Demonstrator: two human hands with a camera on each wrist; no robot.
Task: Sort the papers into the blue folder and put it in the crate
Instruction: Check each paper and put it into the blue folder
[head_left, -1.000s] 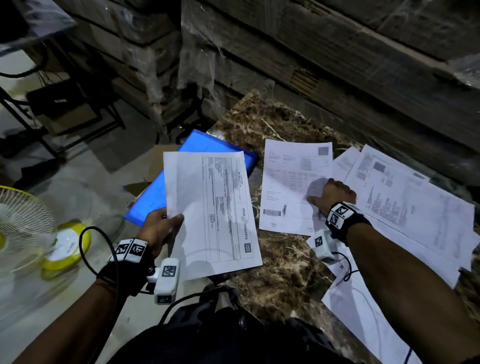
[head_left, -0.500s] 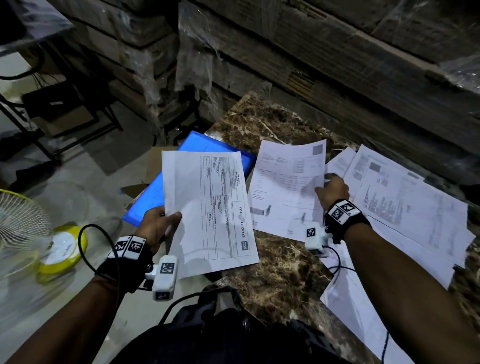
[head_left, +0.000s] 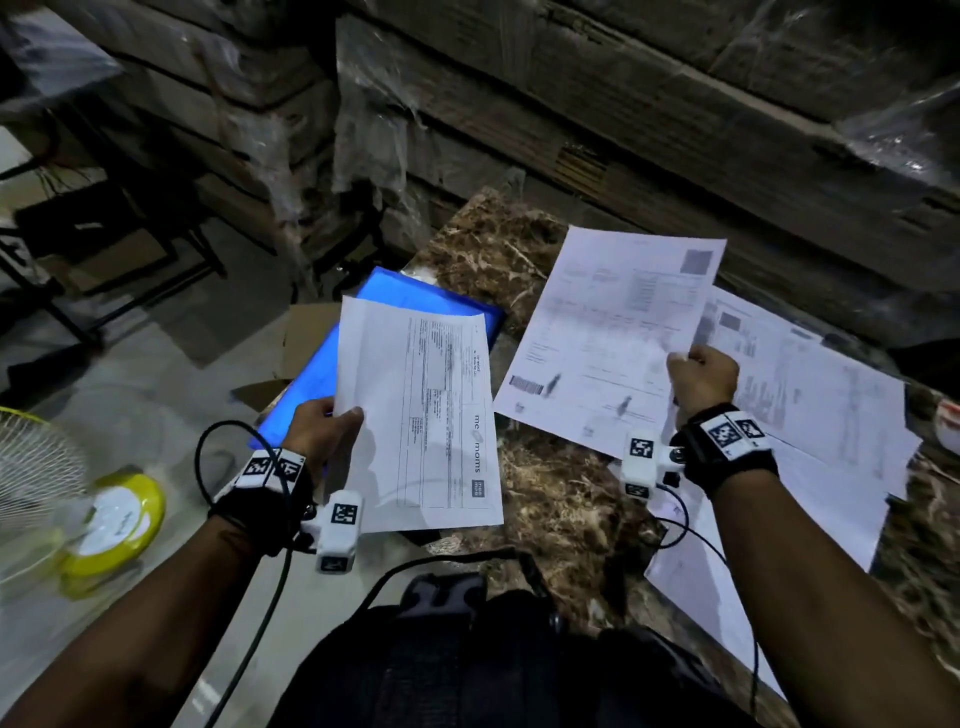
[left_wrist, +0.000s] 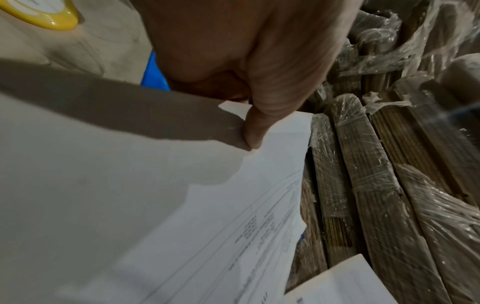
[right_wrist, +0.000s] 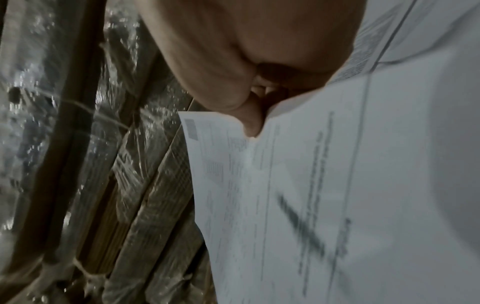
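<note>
My left hand pinches a white printed sheet by its left edge, thumb on top; the blue folder lies under that sheet and hand, partly over the table's left edge. My right hand grips a second sheet at its right edge and holds it lifted and tilted above the table; the right wrist view shows the thumb pressed on that sheet. Several more papers lie spread on the table to the right. No crate can be made out.
The brown marble table stands against stacked flat cardboard bundles wrapped in plastic film. On the floor at left are a fan with a yellow base, a piece of cardboard and dark metal frames. Cables hang from both wrists.
My right hand has closed on the sheet it was pressing on the table and lifted it up and toward the right. The left hand still holds its sheet over the folder.
</note>
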